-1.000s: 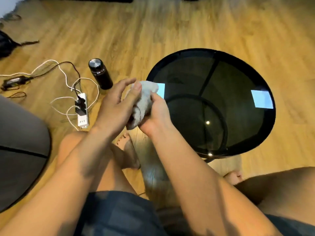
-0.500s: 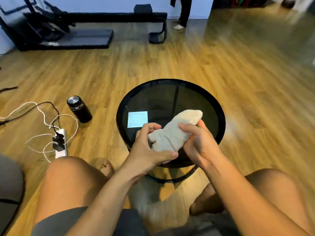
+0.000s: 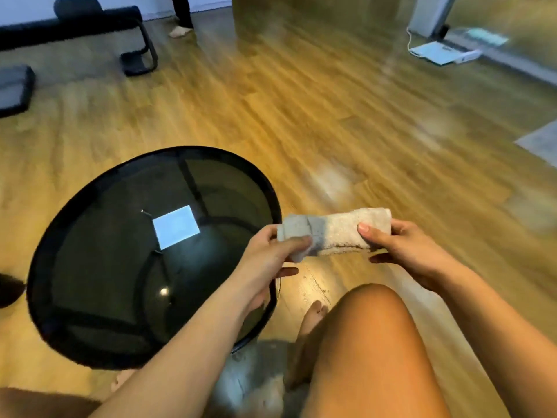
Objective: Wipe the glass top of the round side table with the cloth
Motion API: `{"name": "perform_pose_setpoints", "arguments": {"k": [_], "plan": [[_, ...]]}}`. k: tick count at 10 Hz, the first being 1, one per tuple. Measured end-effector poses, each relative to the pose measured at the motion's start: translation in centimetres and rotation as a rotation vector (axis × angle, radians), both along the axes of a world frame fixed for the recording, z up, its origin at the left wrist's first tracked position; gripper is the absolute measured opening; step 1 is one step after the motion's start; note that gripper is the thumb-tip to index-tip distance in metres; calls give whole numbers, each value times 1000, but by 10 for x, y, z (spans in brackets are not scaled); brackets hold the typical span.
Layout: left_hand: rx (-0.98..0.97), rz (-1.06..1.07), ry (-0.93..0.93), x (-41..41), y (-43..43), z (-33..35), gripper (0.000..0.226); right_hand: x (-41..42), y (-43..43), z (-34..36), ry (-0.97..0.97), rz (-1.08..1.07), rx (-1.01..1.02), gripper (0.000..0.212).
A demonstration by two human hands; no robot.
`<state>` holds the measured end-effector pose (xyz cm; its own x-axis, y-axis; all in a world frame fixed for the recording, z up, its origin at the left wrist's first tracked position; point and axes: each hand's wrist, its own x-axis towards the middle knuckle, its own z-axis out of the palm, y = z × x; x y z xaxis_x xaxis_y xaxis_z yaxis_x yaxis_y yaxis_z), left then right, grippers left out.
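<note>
Cloth held in the air beside the round glass counter

Left hand (image 3: pixel 268 251) and right hand (image 3: pixel 404 248) each keep a pinching grip on one end of the rolled cloth (image 3: pixel 334 230) — just right of the counter (image 3: pixel 90 267) rim, over the wooden floor (image 3: pixel 331 116).

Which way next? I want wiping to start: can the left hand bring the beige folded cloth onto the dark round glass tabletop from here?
Probably yes. The left hand grips the beige folded cloth beside the dark round glass tabletop, whose surface looks bare.
</note>
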<state>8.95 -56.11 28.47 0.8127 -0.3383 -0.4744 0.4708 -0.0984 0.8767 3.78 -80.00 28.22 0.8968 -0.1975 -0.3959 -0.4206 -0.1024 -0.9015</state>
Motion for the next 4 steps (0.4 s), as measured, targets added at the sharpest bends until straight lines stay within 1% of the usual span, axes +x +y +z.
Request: {"name": "perform_pose_setpoints", "arguments": {"k": [1,2,3,4], "plan": [[69,-2,28,19,-42,-36,41,8,-32,-44,20,-137,36,34],[151,33,60,49,-96,-98,38,27,-66,-109,48,-336,-6,17],[270,32,89,65,-121,-140,46,39,-80,-155,143,-381,-28,25],[533,30,205,78,-133,-190,67,47,-91,-217,460,-357,-59,58]]}}
